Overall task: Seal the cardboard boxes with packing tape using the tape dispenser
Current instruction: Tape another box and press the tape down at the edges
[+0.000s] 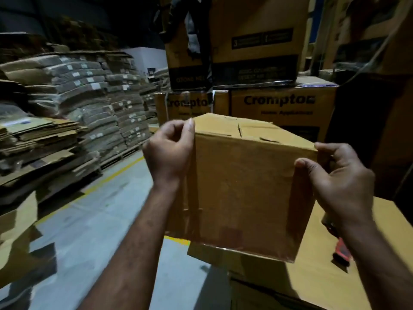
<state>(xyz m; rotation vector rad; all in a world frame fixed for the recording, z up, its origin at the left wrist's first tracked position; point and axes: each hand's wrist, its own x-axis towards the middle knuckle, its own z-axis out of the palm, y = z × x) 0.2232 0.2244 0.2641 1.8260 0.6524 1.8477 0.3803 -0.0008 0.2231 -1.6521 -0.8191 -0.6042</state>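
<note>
at the left, stacked high on pallets (120, 156): bundled flattened cardboard (89, 92), with looser flat sheets (40, 130) piled in front. below and between, grey concrete floor (100, 231) marked with a yellow line (107, 175). straight ahead, printed cartons (283, 104) in 2 tiers, the lower ones lettered "crompton", darker-banded ones on top. at the lower right, a large carton (312, 276), plain, its broad top facing up.

in the middle, raised in front of the printed cartons: the cardboard box (241, 186), tilted, near face and closed top both on show (narrow slits between the top flaps). lower edge just above the large carton; touching or not, cannot tell.

both forearms (138, 242) bare, reaching up from the bottom of the view. left hand (169, 151) at the box's upper left corner: grips it with fingers curled, thumb laid up along the vertical edge. right hand (337, 182) at the upper right corner: clamps the edge, thumb pressed on the near face, fingers wrapped round onto the far side.

smallest, the tape dispenser (340, 253): red, lies on the large carton just beside the box's lower right corner, under the right forearm, partly hidden by it, held by neither hand.
</note>
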